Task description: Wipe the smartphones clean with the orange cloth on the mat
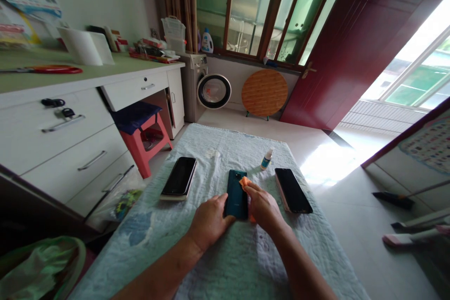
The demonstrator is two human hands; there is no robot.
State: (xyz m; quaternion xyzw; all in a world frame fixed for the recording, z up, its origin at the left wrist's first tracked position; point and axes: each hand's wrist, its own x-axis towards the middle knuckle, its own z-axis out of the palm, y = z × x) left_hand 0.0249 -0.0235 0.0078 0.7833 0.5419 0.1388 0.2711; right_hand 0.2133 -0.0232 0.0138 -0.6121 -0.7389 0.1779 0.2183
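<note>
A dark teal smartphone lies back up on the cloth-covered table, its camera bump at the far end. My left hand grips its left side and near corner, fingers closed against the edge. In my right hand is an orange cleaning cloth, pinched at the fingertips and pressed on the phone's upper right, beside the cameras. More orange cloth shows below that hand. To the left, a black phone rests on a pale box. Another black phone sits on a box at the right. A small spray bottle stands behind.
The table's quilted cloth reaches its edges. A pink stool stands at the left by a white desk. Farther back are a washing machine with its door open and a round wooden tabletop. A basket is at lower left.
</note>
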